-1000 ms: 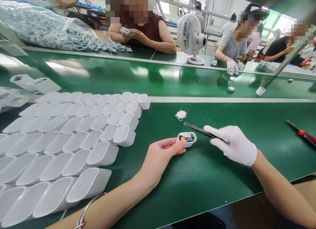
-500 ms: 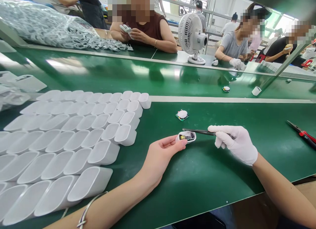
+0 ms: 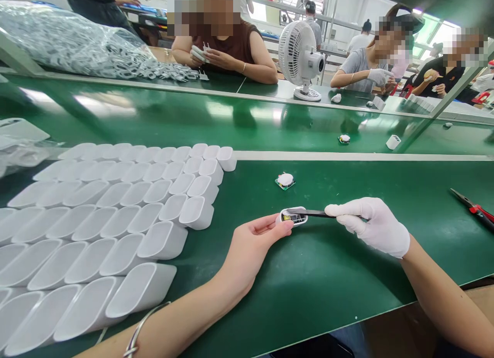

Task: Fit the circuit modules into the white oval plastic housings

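My bare left hand (image 3: 254, 239) is closed around a small white plastic housing (image 3: 304, 220), its open side facing up. Inside it show a circuit board and yellow and dark electronic parts. In its white glove, my right hand (image 3: 370, 225) grips black tweezers (image 3: 314, 213) that reach leftward, their tips inside the housing's opening. Just beyond lies a small circuit board with a white round top (image 3: 285, 180) on the green work surface.
Rows of white plastic housings (image 3: 125, 288) fill the left side. Red-handled pliers (image 3: 473, 206) lie far right. Beyond a pale strip, a conveyor carries another circuit board (image 3: 344, 139) and a white housing (image 3: 393, 141). A fan (image 3: 303, 59) and co-workers are across.
The tweezers have dropped from above the housing's rim into its opening. On the conveyor, the board and housing have shifted slightly left.
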### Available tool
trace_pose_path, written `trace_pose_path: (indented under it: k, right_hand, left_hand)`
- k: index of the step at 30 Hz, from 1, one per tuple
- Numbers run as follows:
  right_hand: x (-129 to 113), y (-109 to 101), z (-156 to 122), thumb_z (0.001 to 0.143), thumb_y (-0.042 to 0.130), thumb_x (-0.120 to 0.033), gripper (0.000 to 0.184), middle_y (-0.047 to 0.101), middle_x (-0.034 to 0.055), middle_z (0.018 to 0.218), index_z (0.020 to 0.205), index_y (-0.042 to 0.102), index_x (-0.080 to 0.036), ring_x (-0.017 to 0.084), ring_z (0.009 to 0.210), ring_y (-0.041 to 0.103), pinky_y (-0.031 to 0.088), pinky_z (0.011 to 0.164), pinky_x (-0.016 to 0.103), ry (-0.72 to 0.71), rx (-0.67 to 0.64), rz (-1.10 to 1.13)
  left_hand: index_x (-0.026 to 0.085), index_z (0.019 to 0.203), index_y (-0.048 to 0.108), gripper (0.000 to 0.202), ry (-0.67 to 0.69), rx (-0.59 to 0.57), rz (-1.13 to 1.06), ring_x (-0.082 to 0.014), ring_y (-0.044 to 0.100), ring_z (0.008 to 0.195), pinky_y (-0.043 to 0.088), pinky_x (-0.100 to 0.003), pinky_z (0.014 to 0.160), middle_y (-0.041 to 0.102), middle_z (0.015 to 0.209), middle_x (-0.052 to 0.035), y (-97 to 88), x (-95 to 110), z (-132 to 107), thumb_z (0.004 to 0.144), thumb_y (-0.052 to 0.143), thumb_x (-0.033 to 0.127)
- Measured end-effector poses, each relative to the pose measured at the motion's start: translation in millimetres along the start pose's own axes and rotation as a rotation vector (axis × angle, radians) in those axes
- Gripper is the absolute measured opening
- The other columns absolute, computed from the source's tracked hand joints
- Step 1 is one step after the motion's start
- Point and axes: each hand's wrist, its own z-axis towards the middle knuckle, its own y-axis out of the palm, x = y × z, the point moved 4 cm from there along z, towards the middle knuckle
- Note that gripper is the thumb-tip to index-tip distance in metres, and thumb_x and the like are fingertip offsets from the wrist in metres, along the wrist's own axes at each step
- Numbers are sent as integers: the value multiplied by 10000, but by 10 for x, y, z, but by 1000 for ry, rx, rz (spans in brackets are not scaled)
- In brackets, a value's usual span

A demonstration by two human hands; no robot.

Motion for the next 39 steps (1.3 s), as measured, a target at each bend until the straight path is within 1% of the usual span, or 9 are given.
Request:
trace_pose_path:
  k: [4, 6, 12, 15, 20, 24, 28, 34, 39]
  right_hand:
    - [6, 2, 4, 803, 548, -245, 245, 699, 26, 691, 956, 734, -202, 137, 579, 616, 509, 532, 249, 52, -46, 42]
    - [-4, 16, 11, 797, 553, -248, 243, 701, 26, 707, 954, 735, -207, 135, 583, 611, 508, 537, 250, 84, -28, 43]
    - [-22, 20, 14, 804, 554, -310, 263, 590, 1, 530, 926, 740, -169, 81, 436, 437, 389, 413, 218, 179, 93, 149]
    - [-12, 9, 9, 799, 565, -316, 256, 561, -7, 503, 911, 742, -170, 65, 413, 372, 339, 383, 207, 146, 71, 218]
    - [-11, 9, 3, 788, 568, -251, 214, 629, 13, 582, 895, 748, -206, 76, 440, 405, 372, 405, 216, 60, 42, 147]
    - [-7, 22, 11, 791, 563, -255, 217, 628, 15, 585, 895, 747, -202, 80, 444, 408, 377, 415, 225, 66, 71, 133]
    - [43, 39, 29, 805, 568, -305, 240, 547, -5, 525, 915, 738, -178, 75, 443, 374, 349, 425, 224, 137, 97, 227]
    - [90, 88, 60, 791, 588, -392, 315, 434, -30, 496, 920, 733, -144, 68, 467, 326, 308, 449, 219, 329, 36, 326]
    - [56, 29, 65, 777, 600, -417, 338, 390, -38, 487, 909, 734, -135, 64, 459, 305, 275, 438, 216, 353, 32, 336]
  left_hand:
    - [168, 866, 732, 407, -3, 18, 12, -208, 577, 874, 394, -364, 923, 700, 900, -71, -8, -5, -7, 565, 810, 430]
    - [173, 869, 732, 400, 1, 10, 14, -205, 574, 876, 394, -357, 919, 700, 905, -68, -6, -6, -5, 571, 807, 430]
    - [176, 857, 734, 399, 5, 10, 18, -207, 568, 897, 392, -341, 918, 698, 920, -65, -6, -7, 18, 567, 803, 440]
    - [171, 848, 734, 392, 10, 12, 22, -208, 574, 886, 405, -327, 895, 698, 890, -63, -5, 2, 21, 573, 797, 442]
    - [184, 893, 729, 361, 3, -20, 19, -198, 592, 853, 442, -290, 813, 702, 904, -54, 10, 13, 5, 608, 784, 398]
    - [180, 898, 730, 377, 13, 1, 20, -201, 593, 864, 430, -296, 846, 707, 907, -58, 0, 2, 5, 593, 795, 391]
    - [186, 891, 732, 374, 16, -2, 19, -201, 581, 882, 408, -308, 881, 708, 906, -56, -10, -12, 4, 595, 795, 404]
    - [194, 917, 731, 376, 7, -21, 27, -196, 563, 910, 387, -308, 903, 705, 952, -55, 3, 6, -2, 607, 791, 397]
    - [190, 894, 736, 378, 0, -5, 27, -194, 572, 899, 393, -297, 895, 710, 926, -50, 15, 16, 5, 587, 800, 401]
